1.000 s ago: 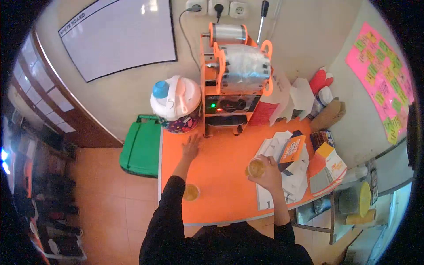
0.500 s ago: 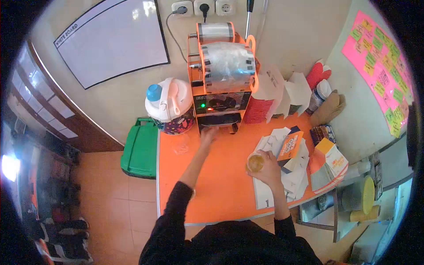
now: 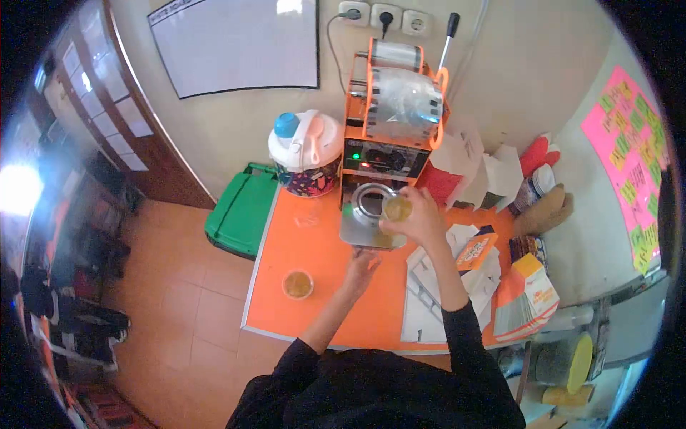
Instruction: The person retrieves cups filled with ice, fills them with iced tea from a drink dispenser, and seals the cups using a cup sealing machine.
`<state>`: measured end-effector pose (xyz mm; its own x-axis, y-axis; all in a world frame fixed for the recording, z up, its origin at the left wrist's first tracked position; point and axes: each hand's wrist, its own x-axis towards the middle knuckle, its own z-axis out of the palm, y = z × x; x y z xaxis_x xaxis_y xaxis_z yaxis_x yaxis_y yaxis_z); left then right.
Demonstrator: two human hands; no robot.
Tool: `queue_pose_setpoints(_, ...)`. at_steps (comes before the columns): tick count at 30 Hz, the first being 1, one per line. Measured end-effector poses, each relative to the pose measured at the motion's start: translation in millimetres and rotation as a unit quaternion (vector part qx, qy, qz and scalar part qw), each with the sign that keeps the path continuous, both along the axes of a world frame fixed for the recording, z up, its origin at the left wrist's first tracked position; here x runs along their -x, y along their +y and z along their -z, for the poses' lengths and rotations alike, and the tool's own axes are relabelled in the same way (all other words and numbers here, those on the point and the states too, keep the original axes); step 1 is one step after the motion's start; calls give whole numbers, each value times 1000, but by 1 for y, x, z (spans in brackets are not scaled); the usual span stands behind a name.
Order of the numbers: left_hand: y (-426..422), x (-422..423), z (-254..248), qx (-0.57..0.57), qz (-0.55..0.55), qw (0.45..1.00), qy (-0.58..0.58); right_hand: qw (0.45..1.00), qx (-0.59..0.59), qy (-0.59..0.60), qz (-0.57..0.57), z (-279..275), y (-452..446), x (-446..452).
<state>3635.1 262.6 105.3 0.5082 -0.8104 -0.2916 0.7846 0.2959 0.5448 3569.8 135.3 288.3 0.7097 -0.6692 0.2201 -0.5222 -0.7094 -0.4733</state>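
Observation:
The orange cup sealing machine (image 3: 399, 152) stands at the back of the orange table, its metal tray (image 3: 359, 234) slid out with a round hole in it. My left hand (image 3: 362, 267) is closed at the tray's front edge, fingertips partly hidden beneath it. In my right hand (image 3: 424, 222) is a clear plastic cup (image 3: 397, 208) with yellowish-brown contents, held just right of the hole and over the tray. A second cup (image 3: 297, 284) with similar contents stands on the table, left of my left hand.
A patterned jug with a white lid (image 3: 309, 154) stands left of the machine. To the right lie flat white cartons (image 3: 450, 300) and an orange-and-white box stack (image 3: 529, 297). A green bin (image 3: 243, 211) is beside the table's left edge. Red-and-white boxes (image 3: 446, 171) stand behind.
The machine's tray has come out toward me with my left hand at its front. My right hand has carried the cup left and forward, over the tray. The camera view has shifted.

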Motion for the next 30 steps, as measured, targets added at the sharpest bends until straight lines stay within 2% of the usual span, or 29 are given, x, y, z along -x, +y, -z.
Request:
queue_pose_setpoints(2, 1, 1, 14, 39, 16, 999, -13, 997, 44, -64, -11, 15, -14, -22)
queue_pose_setpoints(3, -1, 3, 15, 18, 13, 1000, -18, 1000, 3, 10, 16, 3, -9, -32)
queue_pose_setpoints(7, -4, 7, 16, -17, -10, 1000, -1, 999, 14, 32, 3, 18, -20, -61)
queue_pose_setpoints(9, -3, 9, 16, -13, -12, 1000, 1, 996, 84, 14, 8, 41, -27, -73)
queue_pose_setpoints(16, -2, 14, 3, -12, -46, 999, 10, 994, 96, 44, -26, 90, -35, -76)
queue_pose_setpoints(22, 0, 18, 0, 10, -65, 998, 19, 991, 118, -60, -32, 120, -34, -69)
queue_pose_setpoints(23, 2, 19, -1, 11, -64, 998, 20, 988, 105, -109, -30, 123, -31, -69)
queue_pose_setpoints(24, 4, 20, -2, -98, -84, 992, -6, 983, 92, -158, -29, 122, -29, -69)
queue_pose_setpoints(25, 4, 20, -4, -206, -105, 972, -31, 982, 95, -159, -29, 119, -30, -68)
queue_pose_setpoints(26, -1, 20, -7, -203, -105, 973, -32, 978, 78, -190, -36, 116, -31, -66)
queue_pose_setpoints(27, -3, 24, -25, -272, -223, 897, -269, 973, 61, -218, -45, 109, -30, -63)
queue_pose_setpoints(28, -7, 26, -48, -318, -325, 749, -482, 973, 65, -217, -48, 98, -34, -59)
queue_pose_setpoints(30, -23, 4, -135, -171, -306, 672, -653, 949, 139, -282, -11, 64, -46, -45)
